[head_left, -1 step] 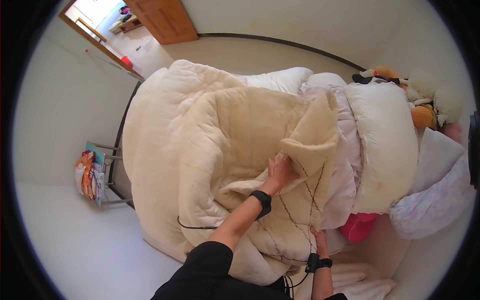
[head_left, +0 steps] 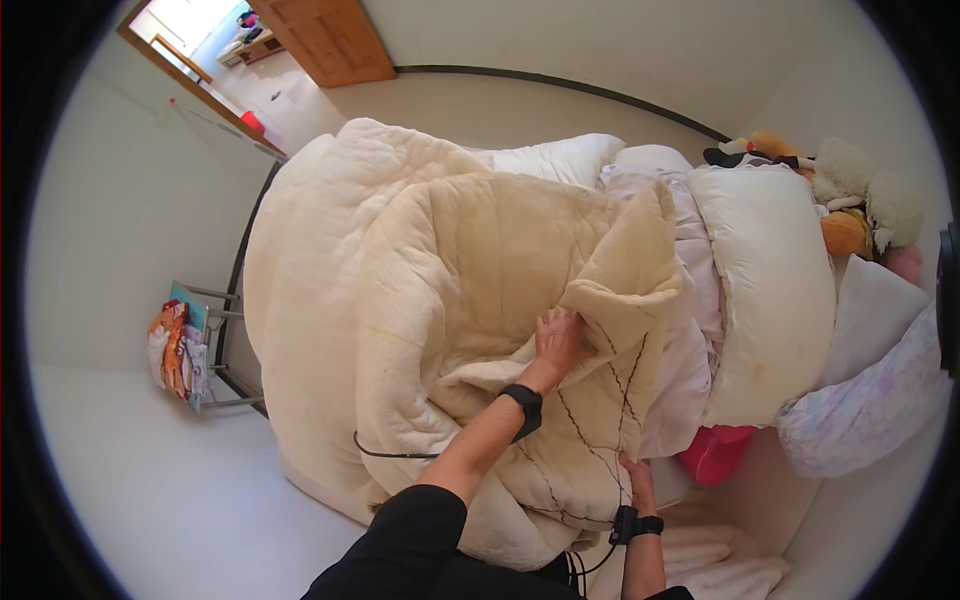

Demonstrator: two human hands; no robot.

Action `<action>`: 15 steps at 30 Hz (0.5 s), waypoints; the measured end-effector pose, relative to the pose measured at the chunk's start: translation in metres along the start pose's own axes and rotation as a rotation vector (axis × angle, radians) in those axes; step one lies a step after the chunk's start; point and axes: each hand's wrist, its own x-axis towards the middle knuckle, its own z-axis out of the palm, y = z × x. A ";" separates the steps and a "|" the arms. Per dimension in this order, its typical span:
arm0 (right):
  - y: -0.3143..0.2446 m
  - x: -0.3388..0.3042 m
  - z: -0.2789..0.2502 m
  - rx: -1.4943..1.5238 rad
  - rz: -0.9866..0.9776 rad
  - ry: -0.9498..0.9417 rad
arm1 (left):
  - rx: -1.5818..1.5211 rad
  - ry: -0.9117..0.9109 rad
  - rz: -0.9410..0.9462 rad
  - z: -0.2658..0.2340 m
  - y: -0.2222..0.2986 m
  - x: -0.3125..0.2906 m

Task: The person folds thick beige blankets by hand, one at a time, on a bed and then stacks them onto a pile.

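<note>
One thick cream quilt (head_left: 500, 235) lay heaped across the middle of the room, over a pale pink sheet (head_left: 690, 330) showing on the right; a wooden door (head_left: 335, 40) stood far left. Since the earlier frame, both hands had kept their places and the quilt's right flap had shifted slightly right. The left hand (head_left: 562, 340) had bent fingers against the quilt, the right hand (head_left: 638, 480) met its near edge; whether either gripped could not be told. Dark, crisscrossing thread marked the soft, rumpled cloth beside a puffy, oblong white pillow (head_left: 768, 290).
</note>
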 end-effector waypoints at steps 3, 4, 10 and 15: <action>-0.001 0.001 -0.004 -0.013 0.063 0.015 | -0.043 0.117 0.020 0.008 -0.004 -0.005; 0.000 -0.001 -0.001 -0.008 0.063 0.016 | -0.289 0.051 -0.033 0.007 -0.012 -0.003; -0.004 -0.002 -0.005 -0.064 -0.025 0.038 | -0.269 0.303 -0.395 -0.103 -0.108 0.047; -0.042 -0.030 0.025 -0.075 -0.099 0.007 | -0.494 0.460 -0.354 -0.201 -0.165 0.029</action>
